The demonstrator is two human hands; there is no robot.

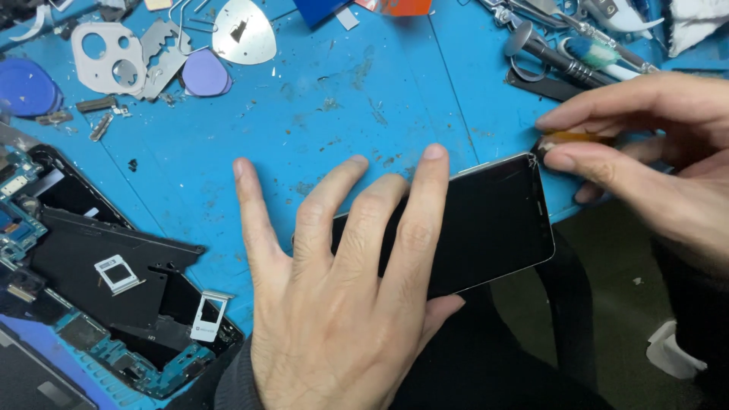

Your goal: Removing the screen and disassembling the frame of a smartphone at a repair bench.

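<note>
Surface: a blue work mat (319, 99), scratched and littered with specks, covers the bench; its near right edge drops off to a dark floor.
Opened phones: at the near left lies a heap of dismantled phone frames and circuit boards (99, 296), with two small silver card trays (206, 315) resting on top.
Phone: a black smartphone (486, 220) lies screen up at the mat's near right edge, its right end jutting past the edge.
Left hand: the left hand (342, 304) is spread flat, fingers splayed, pressing down on the phone's left half; the thumb tucks under its near side.
Right hand: the right hand (653, 152) pinches a thin orange-tinted tool (581, 137) between thumb and forefinger, its tip touching the phone's far right corner.
Far right: screwdrivers and metal tools (562, 53) lie bunched together.
Far left: a camera-cutout plate (108, 55), a metal pick (243, 32) and a purple pick (203, 74).
</note>
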